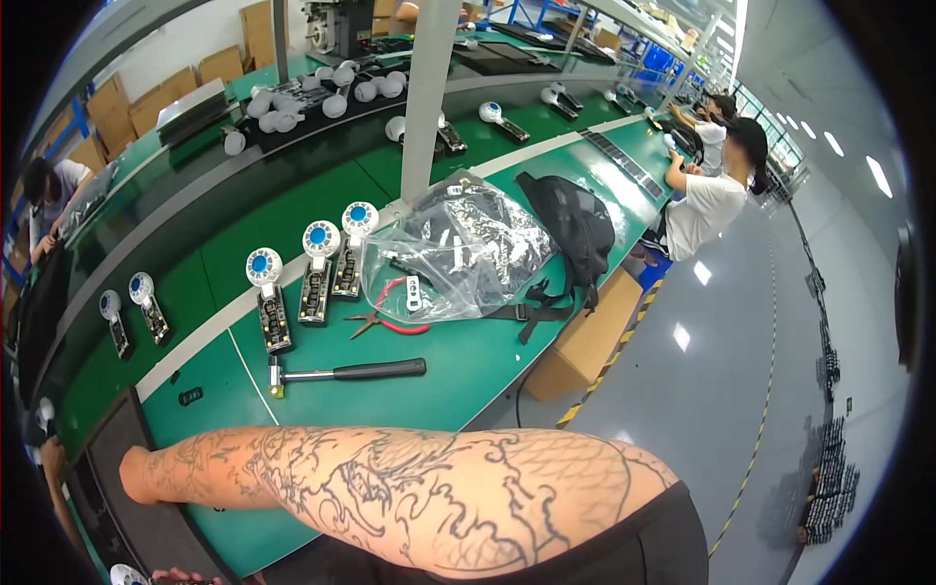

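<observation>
My right arm crosses the front of the green bench from the lower right. My right hand [141, 475] ends over a dark mat, its fingers hidden from view. Low in the left corner, the fingers of my left hand [175, 575] curl against a handheld device with a round white head [127, 574]; the frame edge cuts off the rest. Beyond my arm lies a small hammer [380, 370] with a black grip. Red-handled pliers [402, 328] rest behind it. Three similar devices [274, 317] with blue centres and exposed electronics in their dark handles lie alongside.
A clear plastic bag [468, 244] and a black backpack [575, 219] occupy the bench's right side. Other devices [148, 307] sit on the green conveyor behind, past an upright post [429, 107]. A cardboard box [585, 341] stands below the edge. Co-workers sit farther along and across.
</observation>
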`<action>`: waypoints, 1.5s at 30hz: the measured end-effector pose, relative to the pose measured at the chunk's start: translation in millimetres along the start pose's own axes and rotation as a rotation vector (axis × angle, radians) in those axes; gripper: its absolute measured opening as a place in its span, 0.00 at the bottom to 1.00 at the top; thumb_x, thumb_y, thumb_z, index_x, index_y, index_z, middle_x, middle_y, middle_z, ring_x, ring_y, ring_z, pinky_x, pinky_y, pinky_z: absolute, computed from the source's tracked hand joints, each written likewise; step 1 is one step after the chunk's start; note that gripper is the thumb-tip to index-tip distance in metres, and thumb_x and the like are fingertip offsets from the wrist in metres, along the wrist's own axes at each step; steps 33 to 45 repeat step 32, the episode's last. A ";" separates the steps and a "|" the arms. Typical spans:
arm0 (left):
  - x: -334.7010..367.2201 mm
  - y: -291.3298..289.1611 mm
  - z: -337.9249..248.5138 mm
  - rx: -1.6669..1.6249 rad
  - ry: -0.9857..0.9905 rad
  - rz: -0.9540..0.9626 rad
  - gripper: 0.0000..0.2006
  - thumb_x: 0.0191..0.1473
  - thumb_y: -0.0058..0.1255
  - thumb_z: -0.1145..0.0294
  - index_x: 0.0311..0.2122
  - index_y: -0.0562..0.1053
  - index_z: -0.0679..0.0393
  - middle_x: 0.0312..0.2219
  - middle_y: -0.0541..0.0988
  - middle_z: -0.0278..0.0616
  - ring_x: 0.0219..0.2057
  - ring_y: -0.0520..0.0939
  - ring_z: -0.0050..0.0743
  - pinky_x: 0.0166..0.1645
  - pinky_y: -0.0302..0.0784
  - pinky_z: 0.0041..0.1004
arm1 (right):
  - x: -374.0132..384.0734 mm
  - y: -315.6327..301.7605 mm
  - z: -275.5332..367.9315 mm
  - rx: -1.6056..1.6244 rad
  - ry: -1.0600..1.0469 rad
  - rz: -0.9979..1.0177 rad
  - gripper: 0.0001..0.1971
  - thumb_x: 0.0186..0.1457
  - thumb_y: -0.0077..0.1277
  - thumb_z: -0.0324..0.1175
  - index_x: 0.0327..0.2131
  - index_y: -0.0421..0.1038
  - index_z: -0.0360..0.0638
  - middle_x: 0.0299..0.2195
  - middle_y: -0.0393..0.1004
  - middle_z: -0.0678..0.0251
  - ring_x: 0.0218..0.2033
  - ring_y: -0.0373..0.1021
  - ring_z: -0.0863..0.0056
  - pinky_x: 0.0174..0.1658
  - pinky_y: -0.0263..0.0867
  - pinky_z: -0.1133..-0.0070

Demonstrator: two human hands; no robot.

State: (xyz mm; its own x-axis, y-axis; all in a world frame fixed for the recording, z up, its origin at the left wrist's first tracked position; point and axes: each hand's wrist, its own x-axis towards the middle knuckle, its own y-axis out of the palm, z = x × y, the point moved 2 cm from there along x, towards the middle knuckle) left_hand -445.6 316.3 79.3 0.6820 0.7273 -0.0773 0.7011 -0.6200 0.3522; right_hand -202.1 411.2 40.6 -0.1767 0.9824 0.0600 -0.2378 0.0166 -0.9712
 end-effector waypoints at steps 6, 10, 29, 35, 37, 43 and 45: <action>-31.2 65.8 -23.2 0.001 0.012 0.113 0.11 0.63 0.57 0.69 0.47 0.69 0.55 0.38 0.78 0.43 0.37 0.80 0.39 0.47 0.83 0.42 | -68.2 -46.5 10.2 0.147 -0.067 -0.122 0.07 0.52 0.58 0.35 0.34 0.83 0.46 0.34 0.83 0.61 0.36 0.78 0.58 0.37 0.74 0.64; -1.6 38.8 20.5 0.005 0.075 0.307 0.13 0.62 0.59 0.67 0.47 0.69 0.56 0.38 0.78 0.42 0.37 0.80 0.39 0.46 0.82 0.39 | -188.8 -141.4 -8.6 0.380 -0.194 -0.234 0.05 0.51 0.58 0.31 0.33 0.79 0.45 0.32 0.79 0.59 0.32 0.77 0.55 0.34 0.73 0.65; 47.2 226.5 -1.9 0.491 -0.300 0.238 0.11 0.46 0.61 0.77 0.37 0.75 0.62 0.26 0.80 0.39 0.23 0.77 0.23 0.29 0.73 0.23 | -371.0 -107.6 -28.2 1.765 0.520 -0.031 0.15 0.65 0.59 0.30 0.52 0.73 0.37 0.40 0.80 0.56 0.34 0.79 0.71 0.42 0.77 0.79; 50.6 230.2 -4.9 0.579 -0.221 0.265 0.11 0.48 0.60 0.76 0.38 0.75 0.64 0.26 0.79 0.39 0.26 0.80 0.25 0.31 0.76 0.23 | -369.9 -95.3 -30.4 2.088 0.528 0.166 0.17 0.66 0.58 0.32 0.55 0.71 0.38 0.45 0.82 0.52 0.42 0.82 0.63 0.45 0.81 0.76; 50.6 230.2 -4.9 0.579 -0.221 0.265 0.11 0.48 0.60 0.76 0.38 0.75 0.64 0.26 0.79 0.39 0.26 0.80 0.25 0.31 0.76 0.23 | -369.9 -95.3 -30.4 2.088 0.528 0.166 0.17 0.66 0.58 0.32 0.55 0.71 0.38 0.45 0.82 0.52 0.42 0.82 0.63 0.45 0.81 0.76; 50.6 230.2 -4.9 0.579 -0.221 0.265 0.11 0.48 0.60 0.76 0.38 0.75 0.64 0.26 0.79 0.39 0.26 0.80 0.25 0.31 0.76 0.23 | -369.9 -95.3 -30.4 2.088 0.528 0.166 0.17 0.66 0.58 0.32 0.55 0.71 0.38 0.45 0.82 0.52 0.42 0.82 0.63 0.45 0.81 0.76; 50.6 230.2 -4.9 0.579 -0.221 0.265 0.11 0.48 0.60 0.76 0.38 0.75 0.64 0.26 0.79 0.39 0.26 0.80 0.25 0.31 0.76 0.23 | -369.9 -95.3 -30.4 2.088 0.528 0.166 0.17 0.66 0.58 0.32 0.55 0.71 0.38 0.45 0.82 0.52 0.42 0.82 0.63 0.45 0.81 0.76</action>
